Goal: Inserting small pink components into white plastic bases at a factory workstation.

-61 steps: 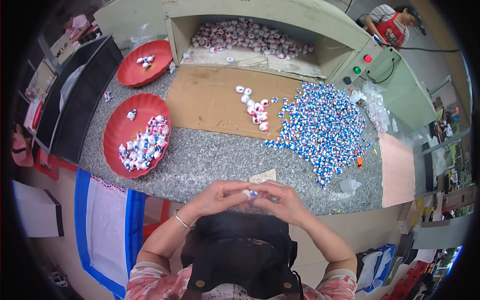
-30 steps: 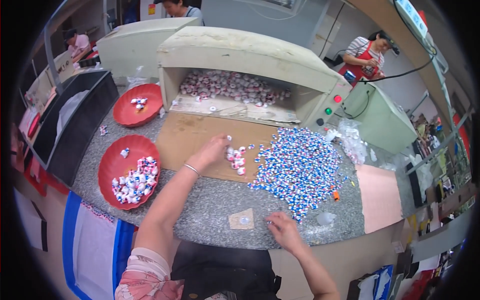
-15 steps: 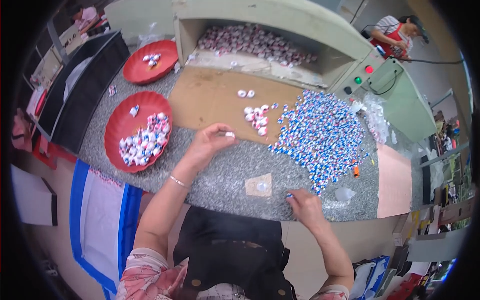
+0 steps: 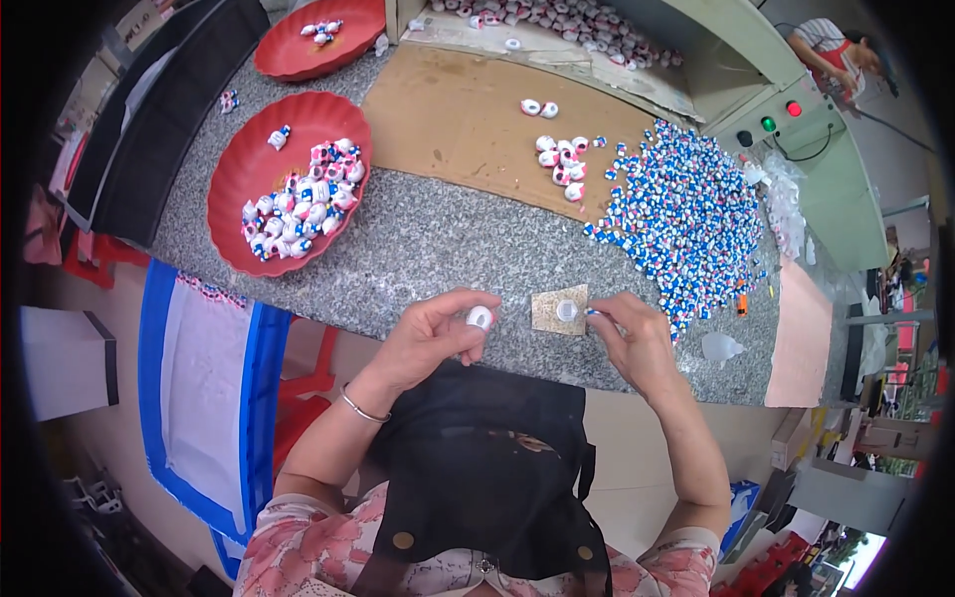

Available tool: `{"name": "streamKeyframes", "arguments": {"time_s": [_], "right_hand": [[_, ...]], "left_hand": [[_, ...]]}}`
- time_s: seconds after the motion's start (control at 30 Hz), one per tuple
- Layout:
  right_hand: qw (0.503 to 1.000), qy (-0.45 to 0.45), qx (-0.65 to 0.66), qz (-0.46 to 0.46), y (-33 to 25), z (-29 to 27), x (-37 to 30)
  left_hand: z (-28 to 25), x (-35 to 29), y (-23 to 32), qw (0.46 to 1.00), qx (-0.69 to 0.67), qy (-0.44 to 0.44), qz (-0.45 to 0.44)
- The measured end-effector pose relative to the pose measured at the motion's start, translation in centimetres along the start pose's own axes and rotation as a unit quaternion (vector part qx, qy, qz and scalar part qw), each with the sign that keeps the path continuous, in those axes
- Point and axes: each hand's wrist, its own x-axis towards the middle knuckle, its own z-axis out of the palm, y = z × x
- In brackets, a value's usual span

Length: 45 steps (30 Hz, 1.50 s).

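My left hand (image 4: pixel 435 336) pinches a small white round piece with a hollow (image 4: pixel 480 317) between thumb and fingers. My right hand (image 4: pixel 640 343) is closed in a pinch on a tiny blue-and-white piece (image 4: pixel 594 312), of which only an edge shows. Right by those fingertips, a tan square pad (image 4: pixel 546 316) lies on the speckled worktop, bearing a small whitish round cup (image 4: pixel 567 309). Beyond the right hand spreads a big heap of tiny blue, white and pink pieces (image 4: pixel 686 214). Several white-and-pink round pieces (image 4: pixel 564 159) rest on a brown board (image 4: pixel 468 119).
A red scalloped bowl (image 4: pixel 224 189) at the left holds assembled pieces; another red bowl (image 4: pixel 363 50) stands behind it. At the back is a pale green box (image 4: pixel 741 65) with buttons. A translucent bulb-shaped item (image 4: pixel 721 346) lies right of my right hand. A blue-edged tray (image 4: pixel 154 398) sits below left.
My left hand has come back toward my body with the white piece, whose hollow now shows. My right hand has moved up beside the pad. The view has shifted, so the worktop appears higher.
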Motion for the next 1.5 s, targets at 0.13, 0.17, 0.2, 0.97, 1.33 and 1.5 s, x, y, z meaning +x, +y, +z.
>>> {"name": "streamKeyframes", "arguments": {"time_s": [0.13,0.17,0.2,0.97,1.33,1.5], "right_hand": [[0.996,-0.014,-0.051,-0.067,-0.4,1.7,0.8],[0.992,-0.014,-0.099,-0.075,-0.4,2.0,0.9],[0.986,-0.014,-0.146,-0.083,-0.6,2.1,0.9],[0.999,0.026,0.001,-0.021,-0.5,2.3,0.4],[0.873,-0.022,0.428,0.232,-1.7,1.4,-1.9],[0.977,-0.012,0.210,-0.021,-2.6,0.0,-1.7]], "left_hand": [[0.3,0.8,-0.2,0.997,0.078,0.007,-0.027],[0.3,1.0,-0.4,0.995,0.098,-0.010,-0.018],[0.7,1.2,-0.4,0.995,0.097,-0.011,-0.019],[3.5,4.1,-3.4,0.927,0.345,0.045,0.142],[4.1,4.6,-3.2,0.919,0.358,-0.050,0.156],[4.1,4.7,-0.9,0.964,0.207,-0.167,-0.016]]}}
